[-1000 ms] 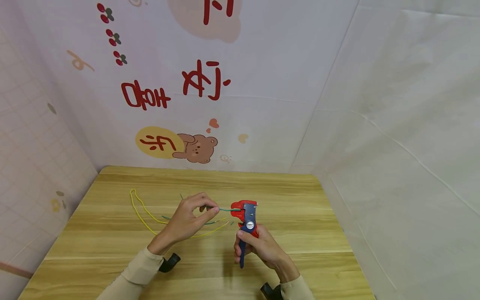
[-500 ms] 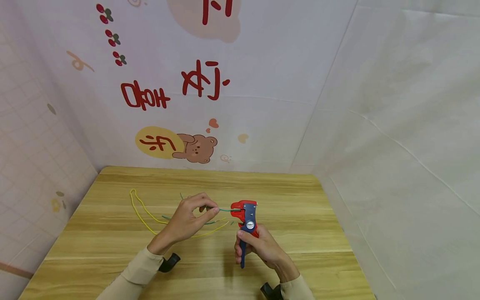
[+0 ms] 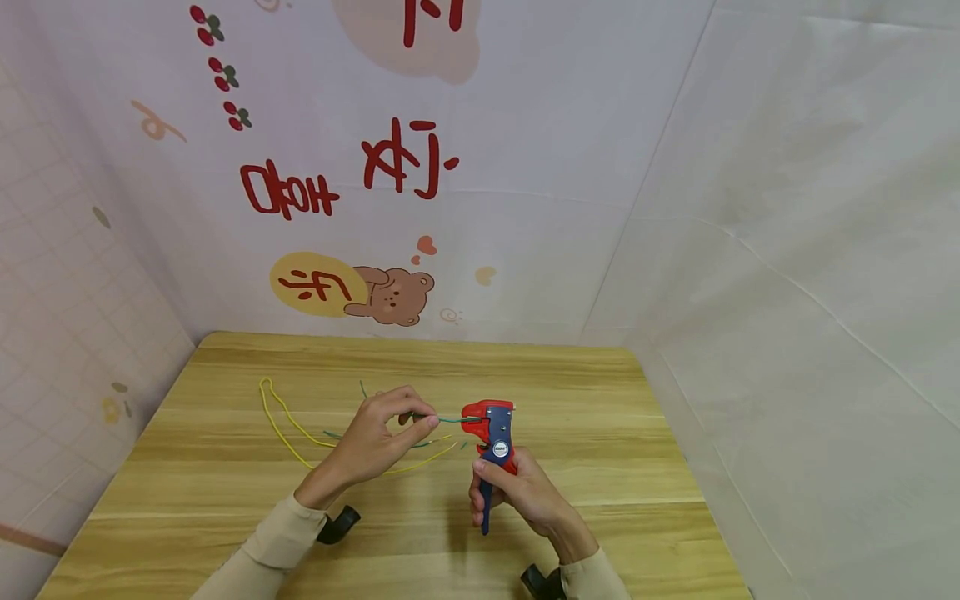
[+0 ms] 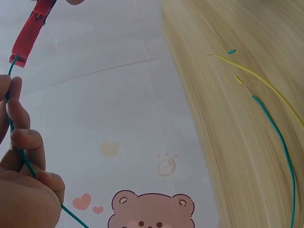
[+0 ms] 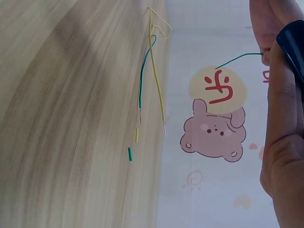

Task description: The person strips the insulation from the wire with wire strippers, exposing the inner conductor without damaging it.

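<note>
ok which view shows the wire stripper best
The head view: the wire stripper shows nearly whole there. The left wrist view catches mostly its red end, the right wrist view just part of its blue handle.

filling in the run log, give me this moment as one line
left hand: pinches green wire | right hand: grips wire stripper | green wire: enters stripper's red jaws | table: yellow wire, second green wire
</note>
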Motion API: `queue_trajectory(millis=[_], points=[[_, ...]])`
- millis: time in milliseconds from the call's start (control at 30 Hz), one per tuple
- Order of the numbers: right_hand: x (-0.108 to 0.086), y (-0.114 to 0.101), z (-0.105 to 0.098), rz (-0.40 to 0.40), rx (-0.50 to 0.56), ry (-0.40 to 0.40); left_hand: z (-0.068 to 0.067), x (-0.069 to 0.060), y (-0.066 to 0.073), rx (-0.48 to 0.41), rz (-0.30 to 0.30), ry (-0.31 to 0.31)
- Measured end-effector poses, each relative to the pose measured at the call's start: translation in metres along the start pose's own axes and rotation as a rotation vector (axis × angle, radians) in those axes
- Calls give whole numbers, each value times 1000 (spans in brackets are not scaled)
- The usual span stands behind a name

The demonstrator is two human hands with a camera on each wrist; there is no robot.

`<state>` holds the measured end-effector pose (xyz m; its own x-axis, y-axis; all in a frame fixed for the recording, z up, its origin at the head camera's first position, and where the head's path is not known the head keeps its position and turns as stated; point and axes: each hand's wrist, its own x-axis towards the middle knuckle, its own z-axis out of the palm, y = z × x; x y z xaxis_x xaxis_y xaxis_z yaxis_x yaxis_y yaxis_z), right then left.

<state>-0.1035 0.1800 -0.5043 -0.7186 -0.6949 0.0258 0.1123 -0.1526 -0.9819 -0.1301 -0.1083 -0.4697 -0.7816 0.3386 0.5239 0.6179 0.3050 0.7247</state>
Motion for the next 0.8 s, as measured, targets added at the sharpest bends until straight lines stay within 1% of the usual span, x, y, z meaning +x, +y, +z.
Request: queue_trajectory(millis=[533,800], points=[[1,1,1,-9,-4,-3,-3,-1,1,3,-1,-7],[1,2,1,-11,-24,5,-3,-2,1,6,-21,-15]])
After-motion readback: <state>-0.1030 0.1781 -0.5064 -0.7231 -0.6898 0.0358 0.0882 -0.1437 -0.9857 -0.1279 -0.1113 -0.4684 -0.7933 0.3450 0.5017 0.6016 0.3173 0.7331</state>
